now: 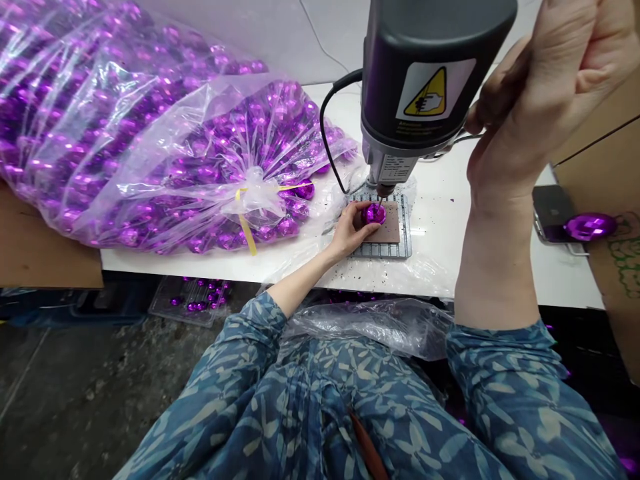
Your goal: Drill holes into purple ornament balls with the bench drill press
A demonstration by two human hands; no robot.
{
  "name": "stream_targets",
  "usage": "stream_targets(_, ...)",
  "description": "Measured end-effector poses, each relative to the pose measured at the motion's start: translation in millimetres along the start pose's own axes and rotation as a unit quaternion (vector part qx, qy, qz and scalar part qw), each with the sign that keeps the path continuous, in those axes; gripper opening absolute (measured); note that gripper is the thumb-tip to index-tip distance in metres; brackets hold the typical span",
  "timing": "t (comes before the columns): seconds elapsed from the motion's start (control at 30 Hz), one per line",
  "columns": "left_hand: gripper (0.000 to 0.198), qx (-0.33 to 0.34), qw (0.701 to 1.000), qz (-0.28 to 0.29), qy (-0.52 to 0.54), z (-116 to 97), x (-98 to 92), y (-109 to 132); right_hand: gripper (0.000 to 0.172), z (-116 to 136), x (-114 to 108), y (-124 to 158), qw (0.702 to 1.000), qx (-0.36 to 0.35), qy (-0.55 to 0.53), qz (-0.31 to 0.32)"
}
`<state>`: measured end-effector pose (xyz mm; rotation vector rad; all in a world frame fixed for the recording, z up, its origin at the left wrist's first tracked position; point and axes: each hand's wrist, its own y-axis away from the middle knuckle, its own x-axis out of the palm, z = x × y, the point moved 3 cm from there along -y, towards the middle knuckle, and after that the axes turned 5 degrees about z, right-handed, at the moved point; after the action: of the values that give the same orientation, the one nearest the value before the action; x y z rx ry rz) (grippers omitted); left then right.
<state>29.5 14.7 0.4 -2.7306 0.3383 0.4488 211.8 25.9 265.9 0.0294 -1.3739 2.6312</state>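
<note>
My left hand [351, 230] pinches a shiny purple faceted ball [374, 213] between thumb and fingers. The ball rests on a brown square board [390, 230] atop the slotted grey metal base [405, 248] of a small bench drill press [415, 60]. Its thin drill bit [380, 201] comes down at the top of the ball; whether it has entered the ball I cannot tell. My right hand [550, 87] is raised and closed at the right side of the drill head, apparently around the press's lever, which my fingers hide. Dark shavings lie around the base.
A large clear bag [165, 133] of purple balls, knotted with yellow ribbon, fills the left of the white table [435, 260]. At right are a phone [550, 207], a purple faceted piece [591, 227] and cardboard [620, 173]. A black cable [326, 133] loops beside the drill.
</note>
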Motion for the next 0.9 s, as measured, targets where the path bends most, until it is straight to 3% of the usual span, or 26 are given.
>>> stream_targets(0.37, 0.068, 0.014, 0.997, 0.054, 0.054, 6.9, 8.8, -4.9, 0.056, -5.2, -3.9, 0.8, 1.0, -0.021, -0.011, 0.018)
stream_targets(0.57, 0.067, 0.036, 0.996, 0.051, 0.056, 9.8, 10.0, -6.2, 0.067, 2.6, -0.4, 2.6, 1.0, 0.003, 0.003, 0.001)
stream_targets(0.9, 0.064, 0.024, 0.998, 0.037, 0.042, 8.9, 10.2, -6.2, 0.069, 2.8, -4.9, 45.1, 0.996, -0.05, -0.008, -0.07)
